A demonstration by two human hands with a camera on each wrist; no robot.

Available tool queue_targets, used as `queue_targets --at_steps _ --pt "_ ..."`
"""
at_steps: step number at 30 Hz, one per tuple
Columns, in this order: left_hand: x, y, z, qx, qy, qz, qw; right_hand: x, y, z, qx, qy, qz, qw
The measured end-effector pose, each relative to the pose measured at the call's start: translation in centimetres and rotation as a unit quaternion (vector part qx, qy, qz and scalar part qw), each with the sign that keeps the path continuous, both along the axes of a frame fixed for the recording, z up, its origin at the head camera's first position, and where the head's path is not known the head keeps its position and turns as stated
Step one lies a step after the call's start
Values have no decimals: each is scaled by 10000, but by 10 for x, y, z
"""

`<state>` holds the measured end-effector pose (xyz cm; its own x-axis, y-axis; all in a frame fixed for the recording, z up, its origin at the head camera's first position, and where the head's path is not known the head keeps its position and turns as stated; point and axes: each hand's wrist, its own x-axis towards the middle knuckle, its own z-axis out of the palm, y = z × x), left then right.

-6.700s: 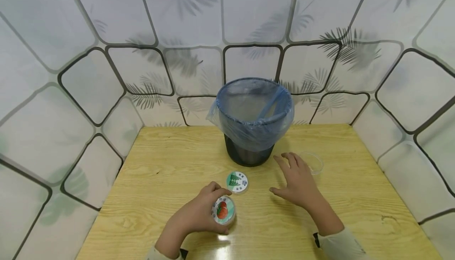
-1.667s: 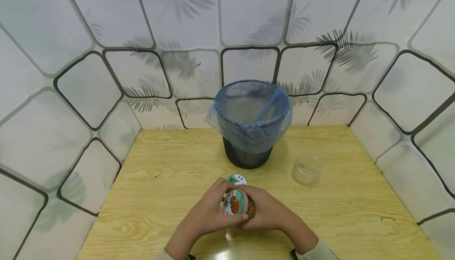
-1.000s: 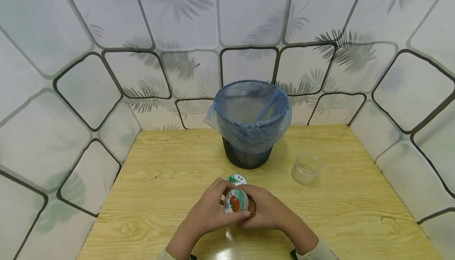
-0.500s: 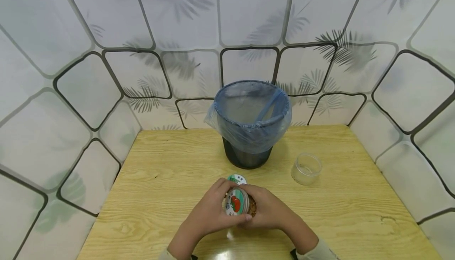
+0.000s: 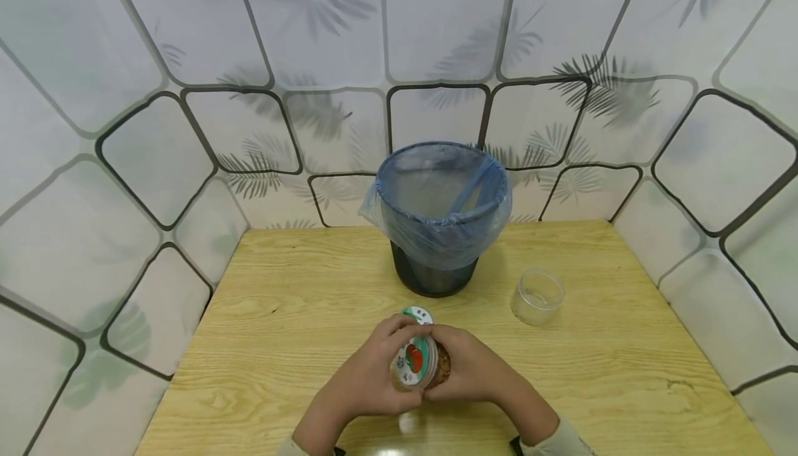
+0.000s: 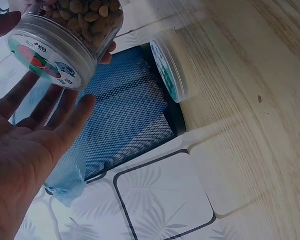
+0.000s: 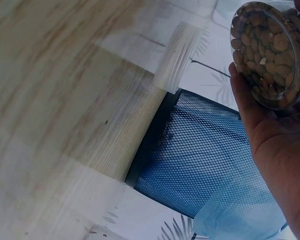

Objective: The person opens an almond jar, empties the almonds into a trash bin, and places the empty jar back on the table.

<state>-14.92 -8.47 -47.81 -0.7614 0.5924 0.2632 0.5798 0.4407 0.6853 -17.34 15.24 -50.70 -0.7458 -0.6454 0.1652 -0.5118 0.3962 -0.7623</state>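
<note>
Both hands are on a clear plastic jar (image 7: 264, 55) packed with brown, almond-like nuts. The jar lies tilted, its round lid (image 5: 411, 360) with a red-fruit label facing left. My left hand (image 5: 373, 376) holds the lid by its rim, fingers over the top and thumb below. In the left wrist view, its fingertips touch the lid's edge. My right hand (image 5: 469, 367) grips the jar body from the right. Just beyond the hands, a second lid (image 5: 420, 313) with a green label lies label up, partly hidden by the left hand.
A dark mesh waste bin (image 5: 433, 277) lined with a blue bag (image 5: 436, 241) stands at the back middle of the wooden table (image 5: 299, 283). To its right sits an uncovered clear plastic tub (image 5: 537, 298). Patterned walls enclose the table.
Earlier the left hand alone held the jar upright while the right hand was open by the clear tub. Now both hold it tilted; lately the left fingers and thumb have shifted around the lid.
</note>
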Motion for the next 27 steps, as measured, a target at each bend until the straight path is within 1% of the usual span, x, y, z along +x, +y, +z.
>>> queue_targets --at_steps 4,9,14,20,27 --pt "0 0 0 41 62 -37 10000 0 0 1 74 16 -7 10000" --pt "-1 0 -1 172 8 28 9998 0 -1 2 128 7 -11 9999" --pt "-2 1 -1 253 -132 189 9994 -1 -2 3 168 26 -19 9999" --pt "-1 2 1 229 -278 407 9985 -2 -3 4 277 82 -46 9996" --pt "-1 1 -1 211 -437 531 9974 -3 -3 2 208 54 12 9998"
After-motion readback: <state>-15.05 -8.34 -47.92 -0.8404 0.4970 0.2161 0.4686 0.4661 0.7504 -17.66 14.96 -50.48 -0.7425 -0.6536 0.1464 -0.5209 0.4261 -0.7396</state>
